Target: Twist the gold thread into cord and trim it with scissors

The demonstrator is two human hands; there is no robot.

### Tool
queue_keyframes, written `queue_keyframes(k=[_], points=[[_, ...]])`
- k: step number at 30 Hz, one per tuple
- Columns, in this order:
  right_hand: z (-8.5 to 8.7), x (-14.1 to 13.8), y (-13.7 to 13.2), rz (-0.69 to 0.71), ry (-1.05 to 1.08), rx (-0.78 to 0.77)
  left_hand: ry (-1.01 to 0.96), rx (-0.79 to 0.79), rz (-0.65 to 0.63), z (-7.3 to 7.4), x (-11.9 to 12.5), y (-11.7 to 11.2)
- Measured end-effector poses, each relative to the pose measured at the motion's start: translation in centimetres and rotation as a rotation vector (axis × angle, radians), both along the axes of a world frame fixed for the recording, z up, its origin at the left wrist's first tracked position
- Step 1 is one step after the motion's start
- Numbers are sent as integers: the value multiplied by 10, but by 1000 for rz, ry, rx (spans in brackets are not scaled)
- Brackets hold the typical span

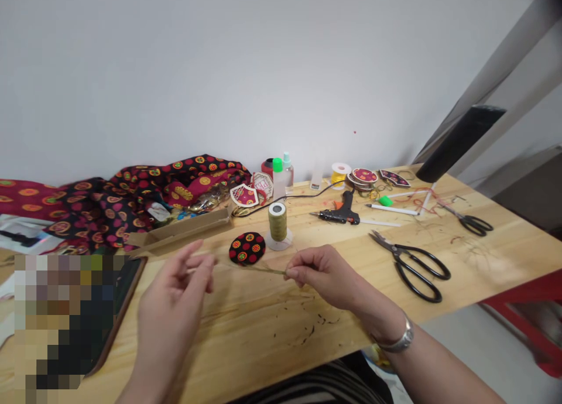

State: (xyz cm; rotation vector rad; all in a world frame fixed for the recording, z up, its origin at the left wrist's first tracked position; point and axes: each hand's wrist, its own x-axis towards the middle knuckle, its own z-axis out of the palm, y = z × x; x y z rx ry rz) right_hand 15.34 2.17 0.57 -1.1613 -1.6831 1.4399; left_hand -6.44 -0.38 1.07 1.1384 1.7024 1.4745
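Observation:
My right hand (pixel 327 275) pinches a small bundle of thin olive thread (pixel 270 269) between thumb and fingertips, above the wooden table. Loose strands run leftward from that pinch towards my left hand (pixel 178 304), whose thumb and fingers are drawn together at the faint far ends. This hand is slightly blurred. Just behind the strands lies a round black fabric piece (pixel 247 248) with red and orange motifs. An olive thread spool (pixel 277 222) stands upright beside it, on a white round base.
Large black-handled scissors (pixel 410 263) lie right of my right hand; smaller scissors (pixel 472 221) lie farther right. Behind are a black glue gun (pixel 342 211), a green-capped bottle (pixel 278 178) and a yellow spool (pixel 339 174). Patterned cloth (pixel 132 187) and a cardboard tray (pixel 184 231) occupy the left.

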Motion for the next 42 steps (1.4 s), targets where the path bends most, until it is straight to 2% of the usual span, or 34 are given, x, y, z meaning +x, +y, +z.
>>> queue_keyframes(k=[2,3,5,7,8,11,14,21,25,28,32,34,38,42], points=[[3,0,-1,41,-39,33,377,175,89,4,1,-8],[4,-1,-2,60,-53,55,502,231,28,4,4,-11],[7,-3,-3,94,-75,108,633,321,-259,3,12,-15],[9,-6,-5,122,-85,159,664,363,-531,-2,21,-16],[10,-7,-6,136,-83,177,666,360,-596,-6,25,-15],[11,-7,-8,174,-60,196,664,310,-673,-17,32,-13],[9,-6,-8,191,-82,180,651,283,-716,-22,34,-13],[1,-8,-7,233,-140,144,767,338,-716,-29,33,-15],[-1,-8,-6,197,-216,151,840,296,-705,-36,28,-16],[0,-5,-5,176,-275,155,842,323,-708,-34,25,-16],[1,0,-3,155,-265,162,887,352,-586,-24,23,-17],[0,3,-2,139,-260,161,927,337,-564,-22,20,-17],[-1,9,1,115,-260,162,943,330,-548,-26,12,-15],[-1,15,5,89,-269,116,878,371,-503,-29,5,-11]])
